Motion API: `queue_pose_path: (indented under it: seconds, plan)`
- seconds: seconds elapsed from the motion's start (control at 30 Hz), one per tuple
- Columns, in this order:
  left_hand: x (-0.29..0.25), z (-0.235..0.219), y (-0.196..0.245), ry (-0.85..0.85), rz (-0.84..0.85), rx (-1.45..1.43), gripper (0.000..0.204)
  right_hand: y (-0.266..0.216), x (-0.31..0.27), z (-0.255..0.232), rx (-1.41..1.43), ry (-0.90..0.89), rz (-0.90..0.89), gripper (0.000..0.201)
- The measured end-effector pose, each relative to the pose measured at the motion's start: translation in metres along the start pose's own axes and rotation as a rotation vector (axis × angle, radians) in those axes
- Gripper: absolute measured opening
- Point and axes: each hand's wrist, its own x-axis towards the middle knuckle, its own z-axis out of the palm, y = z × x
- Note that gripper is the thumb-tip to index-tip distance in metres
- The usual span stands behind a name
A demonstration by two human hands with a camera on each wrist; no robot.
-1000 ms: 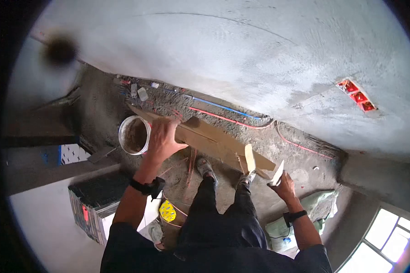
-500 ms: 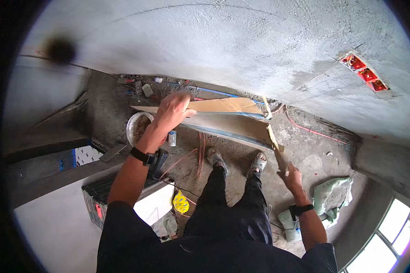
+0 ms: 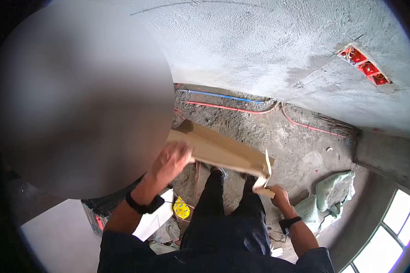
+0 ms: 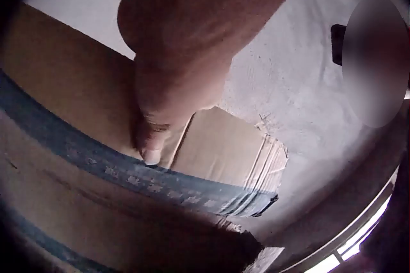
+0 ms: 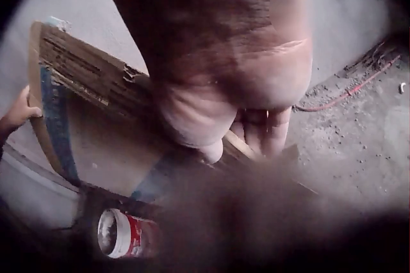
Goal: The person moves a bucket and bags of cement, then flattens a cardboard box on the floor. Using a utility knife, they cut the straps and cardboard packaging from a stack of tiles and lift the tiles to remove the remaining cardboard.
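Note:
A long folded piece of cardboard carton is held in front of my legs, stretched between both hands. My left hand grips its near edge toward the left end. In the left wrist view the thumb presses on the brown cardboard beside a dark blue printed band. At the right end my right hand holds a narrow bent cardboard flap. The right wrist view has its fingers curled at the cardboard's edge, with the left hand holding the far end.
A large blurred round patch hides the left of the head view. A red and white bucket stands below the cardboard. Blue pipe and red pipe run along the wall. Green sacks lie right; a yellow bag lies left.
The cardboard turned up to show its blue-banded face, then swung back down, brown side showing. Both hands keep hold; the right has dropped lower. A blurred patch now covers the bucket.

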Motion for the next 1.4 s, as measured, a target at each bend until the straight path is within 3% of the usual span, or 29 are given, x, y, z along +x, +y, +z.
queue_pose_path:
  seconds: [0.17, 0.27, 0.3, 0.33, 0.4, 0.47, 0.53, 0.6, 0.7, 0.77, 0.83, 0.9, 0.97, 1.03, 1.07, 1.13, 1.17, 1.23, 1.3, 1.33, 1.4]
  plan:
    - [0.028, 0.004, 0.017, -0.079, 0.070, -0.040, 0.040, 0.028, 0.006, 0.020, 0.058, -0.119, 0.015, 0.026]
    - [0.087, 0.035, 0.001, -0.078, 0.102, -0.038, 0.040, 0.027, 0.029, 0.010, 0.137, -0.129, 0.091, 0.027]
    - [0.111, 0.059, -0.012, -0.101, 0.093, -0.029, 0.041, 0.026, 0.037, 0.006, 0.204, -0.107, 0.166, 0.028]
    - [0.138, 0.088, -0.026, -0.122, 0.082, -0.020, 0.041, 0.058, 0.054, 0.029, 0.120, -0.142, 0.106, 0.032]
    - [0.193, 0.131, -0.047, -0.111, 0.118, 0.001, 0.048, 0.075, 0.091, 0.034, 0.296, -0.075, 0.095, 0.032]
    - [0.232, 0.188, -0.065, 0.013, 0.108, 0.133, 0.059, 0.092, 0.132, 0.045, 0.285, -0.055, 0.137, 0.032]
    - [0.242, 0.224, -0.055, 0.068, 0.031, 0.100, 0.071, 0.120, 0.183, 0.058, 0.264, -0.036, 0.165, 0.032]
    - [0.223, 0.265, -0.032, 0.205, -0.135, -0.162, 0.073, 0.150, 0.233, 0.084, 0.056, -0.091, 0.147, 0.030]
    - [0.148, 0.338, -0.009, 0.119, -0.218, -0.252, 0.071, 0.202, 0.308, 0.127, 0.247, -0.014, 0.255, 0.028]
    - [0.083, 0.429, -0.018, -0.001, -0.344, -0.273, 0.072, 0.251, 0.359, 0.157, 0.363, -0.001, 0.287, 0.030]
    - [0.008, 0.533, -0.024, -0.052, -0.779, -0.459, 0.071, 0.281, 0.386, 0.177, 0.560, 0.026, 0.361, 0.032]
    - [-0.040, 0.607, -0.022, -0.173, -1.491, -0.589, 0.071, 0.291, 0.402, 0.172, 0.522, -0.051, 0.372, 0.036]
    - [-0.091, 0.671, -0.009, 0.133, -1.695, -0.929, 0.075, 0.323, 0.428, 0.180, 0.462, -0.108, 0.382, 0.042]
    - [-0.089, 0.679, 0.005, 0.306, -1.997, -1.075, 0.083, 0.381, 0.451, 0.211, 0.082, -0.046, 0.337, 0.068]
    - [-0.121, 0.715, 0.004, 0.076, -1.965, -1.040, 0.079, 0.375, 0.467, 0.201, 0.014, 0.032, 0.401, 0.091]
    - [-0.175, 0.770, 0.008, -0.136, -1.920, -1.022, 0.076, 0.334, 0.503, 0.166, -0.064, 0.422, 0.088, 0.079]
    - [-0.188, 0.783, 0.013, -0.094, -1.936, -1.121, 0.073, 0.310, 0.529, 0.152, 0.007, 0.504, -0.052, 0.066]
    - [-0.198, 0.801, 0.015, 0.016, -1.941, -1.319, 0.069, 0.257, 0.586, 0.127, 0.126, 0.494, -0.145, 0.059]
    - [-0.197, 0.803, 0.015, 0.124, -1.938, -1.455, 0.067, 0.272, 0.670, 0.138, 0.244, 0.408, -0.093, 0.054]
    - [-0.191, 0.799, 0.014, 0.173, -1.933, -1.499, 0.067, 0.270, 0.681, 0.136, 0.248, 0.416, -0.119, 0.054]
    - [-0.188, 0.786, 0.023, 0.681, -2.115, -1.648, 0.067, 0.253, 0.699, 0.140, 0.642, 0.202, -0.051, 0.048]
